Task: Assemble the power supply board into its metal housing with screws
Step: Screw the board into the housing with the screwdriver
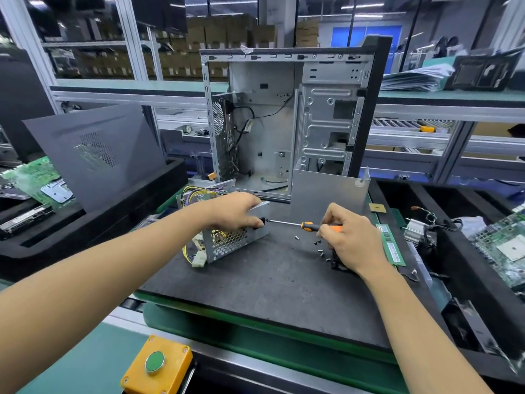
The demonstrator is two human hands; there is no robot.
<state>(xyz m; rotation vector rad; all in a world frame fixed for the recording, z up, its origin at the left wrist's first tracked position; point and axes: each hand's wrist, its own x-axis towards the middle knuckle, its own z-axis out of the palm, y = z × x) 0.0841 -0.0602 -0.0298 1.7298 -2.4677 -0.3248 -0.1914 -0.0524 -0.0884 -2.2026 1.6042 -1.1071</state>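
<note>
Left hand (237,212): fingers curled over the metal housing (227,240), mid-counter (270,280); right hand (350,237): gripping the orange screwdriver (308,226), tip at the housing's right end. Loose screws (319,247): scattered beside the right hand.

Dark mat (270,282) carries power supply housing (227,243), loose screws (318,245) (scattered), computer case (284,123).

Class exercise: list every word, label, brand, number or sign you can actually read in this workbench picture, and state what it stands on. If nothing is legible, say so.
No text can be read anywhere.
RAM stick: white stickers, print too small.
Left circuit board: markings blurred.
Right circuit board: markings blurred.
Cardboard boxes: labels blurred.
Green push button: no lettering visible.
Screwdriver: no brand visible.
</note>
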